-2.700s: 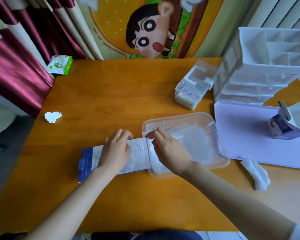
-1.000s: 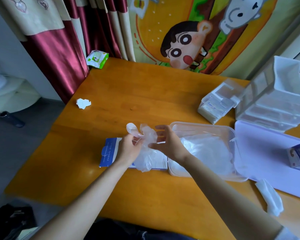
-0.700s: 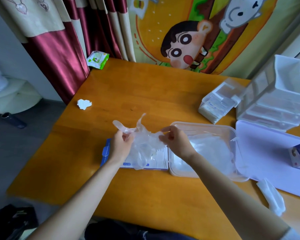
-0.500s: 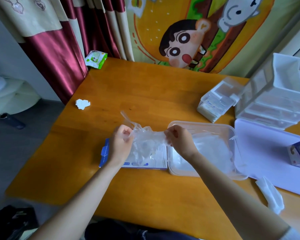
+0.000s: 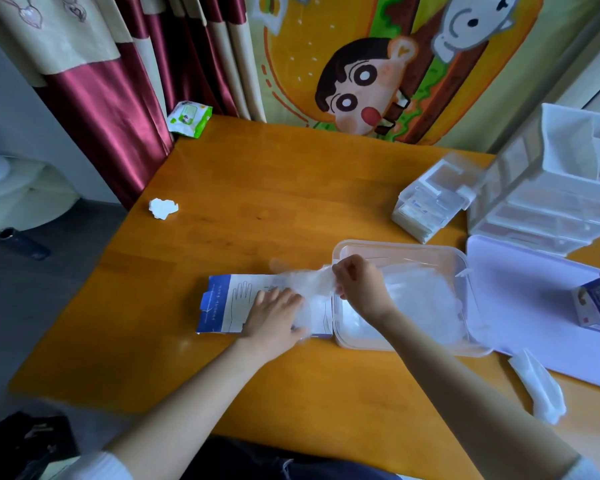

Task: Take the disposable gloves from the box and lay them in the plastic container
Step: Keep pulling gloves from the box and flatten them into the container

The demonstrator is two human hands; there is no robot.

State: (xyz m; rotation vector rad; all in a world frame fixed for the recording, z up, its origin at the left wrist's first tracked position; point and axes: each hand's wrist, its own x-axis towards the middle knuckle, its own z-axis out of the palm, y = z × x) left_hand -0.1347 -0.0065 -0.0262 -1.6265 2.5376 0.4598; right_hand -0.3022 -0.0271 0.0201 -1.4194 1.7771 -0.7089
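Now left hand (image 5: 274,317) flat on glove box (image 5: 222,303), fingers straight and close together, pressing it to table (image 5: 257,188). Right hand (image 5: 359,289) over left rim of plastic container (image 5: 399,244), fingertips pinched on clear glove (image 5: 309,284) stretched from box mouth toward container. Inside container, pile of gloves (image 5: 426,303). Container touches box's right end.

I find bare wood across the middle of the tabletop (image 5: 257,188) up to the far edge, and along the near edge. Toward the right edge the way is closed: container (image 5: 395,244), lid (image 5: 520,306), drawers (image 5: 551,202) and a clear case (image 5: 430,202) stand close together. A paper ball (image 5: 163,208) lies near the left edge.
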